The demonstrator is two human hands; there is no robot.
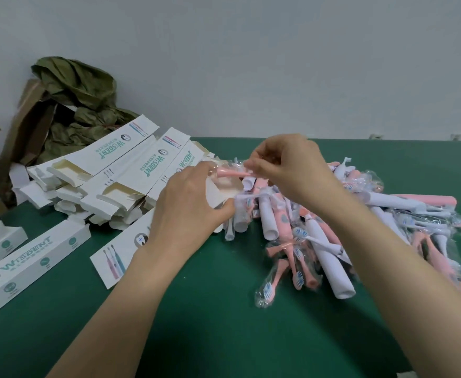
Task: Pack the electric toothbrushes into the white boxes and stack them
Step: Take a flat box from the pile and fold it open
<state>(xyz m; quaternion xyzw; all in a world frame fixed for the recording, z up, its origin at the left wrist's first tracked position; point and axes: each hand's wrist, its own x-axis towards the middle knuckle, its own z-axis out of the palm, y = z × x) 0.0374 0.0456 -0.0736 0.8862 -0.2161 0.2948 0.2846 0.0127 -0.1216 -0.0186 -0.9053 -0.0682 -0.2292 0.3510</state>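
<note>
Your right grip [286, 170] pinches the wrapped pink toothbrush [230, 173]. It lies crosswise, left to right, with its left end at the open mouth of the white box [218, 196], which your left grip [191, 197] clasps just above the desk [196, 309]. Your hands hide the toothbrush's right end and much of the box mouth.

Pink and white toothbrushes [319, 236], white boxes [131, 159] with teal lettering, dark green table [196, 323]

Pink toothbrush [231, 173] at white box [116, 257] opening
</note>
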